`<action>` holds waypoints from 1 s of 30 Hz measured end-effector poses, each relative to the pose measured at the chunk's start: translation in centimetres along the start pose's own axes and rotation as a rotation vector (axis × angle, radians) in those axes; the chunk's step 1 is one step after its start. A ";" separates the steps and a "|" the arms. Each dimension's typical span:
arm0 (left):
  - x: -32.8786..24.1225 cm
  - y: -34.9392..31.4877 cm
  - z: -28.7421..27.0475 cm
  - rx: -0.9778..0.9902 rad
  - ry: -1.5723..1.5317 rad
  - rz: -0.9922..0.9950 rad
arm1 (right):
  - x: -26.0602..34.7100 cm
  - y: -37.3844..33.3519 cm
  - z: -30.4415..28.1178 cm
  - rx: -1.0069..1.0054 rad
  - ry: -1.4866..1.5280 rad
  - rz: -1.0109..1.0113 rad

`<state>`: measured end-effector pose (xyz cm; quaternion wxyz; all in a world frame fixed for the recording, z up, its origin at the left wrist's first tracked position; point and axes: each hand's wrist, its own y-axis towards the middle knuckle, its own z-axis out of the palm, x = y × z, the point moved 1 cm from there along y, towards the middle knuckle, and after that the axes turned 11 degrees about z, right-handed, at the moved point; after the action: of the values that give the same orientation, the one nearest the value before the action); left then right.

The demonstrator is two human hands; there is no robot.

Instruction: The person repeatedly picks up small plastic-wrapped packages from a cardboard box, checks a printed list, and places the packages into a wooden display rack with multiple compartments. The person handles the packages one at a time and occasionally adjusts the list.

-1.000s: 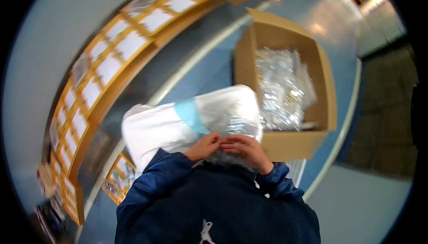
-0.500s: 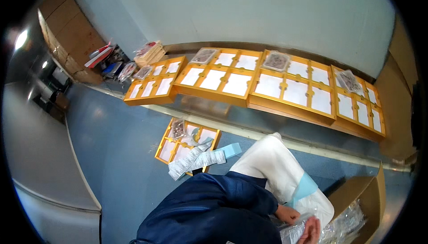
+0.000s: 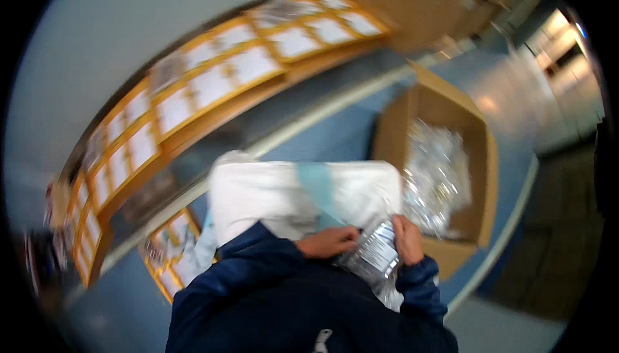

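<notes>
My right hand (image 3: 407, 240) grips the right edge of a clear plastic packet (image 3: 377, 254) with a white printed label, its fingers closed. At the opposite edge, my left hand (image 3: 327, 243) is closed with its fingertips pinching the plastic; blur softens the detail. The packet lies in front of my body, over the near edge of a white cloth-covered block (image 3: 258, 185) with a light blue strip across it. What is inside the packet cannot be made out. To the right, an open cardboard box (image 3: 480, 217) holds several crinkled clear plastic packets (image 3: 435, 176).
Yellow compartment trays (image 3: 222, 105) with white bottoms line a ledge along the wall, some holding clear packs. Another yellow tray (image 3: 169, 270) is on the blue floor (image 3: 335, 135) at lower left, partly covered by pale strips. Large cardboard boxes (image 3: 400, 5) stand at the back.
The view has swung to the right, bringing the cardboard box fully into sight. The packet and both hands now show near the lower middle; my left hand stays at the packet.
</notes>
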<state>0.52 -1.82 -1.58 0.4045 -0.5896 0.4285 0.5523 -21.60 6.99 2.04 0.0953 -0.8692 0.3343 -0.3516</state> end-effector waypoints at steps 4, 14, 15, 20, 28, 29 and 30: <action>-2.6 -1.1 -0.9 -0.143 0.086 -0.118 | -8.4 -2.6 -4.0 -0.120 0.066 0.014; -0.4 -7.6 -2.3 -0.424 0.566 -0.104 | -15.6 2.9 -6.6 -0.298 0.037 0.070; -1.3 -7.5 -2.6 -0.367 0.564 -0.149 | -16.5 5.7 -5.5 -0.281 0.097 0.086; -2.9 -8.2 -3.4 -0.541 0.370 -0.295 | -19.8 18.7 0.9 -0.246 0.031 0.248; -3.4 -9.1 -4.3 -0.743 0.096 -0.257 | -18.9 20.8 0.6 -0.245 0.151 0.458; -3.4 -8.7 -4.6 -0.754 0.060 -0.247 | -19.8 20.6 -0.2 -0.256 0.179 0.411; -3.3 -8.9 -4.8 -0.776 0.055 -0.236 | -18.4 20.1 -1.2 -0.256 0.205 0.349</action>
<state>10.39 -3.49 2.05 0.2008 -0.7584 0.1282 0.6068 -42.46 3.80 -15.25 0.0091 -0.7632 0.5291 -0.3708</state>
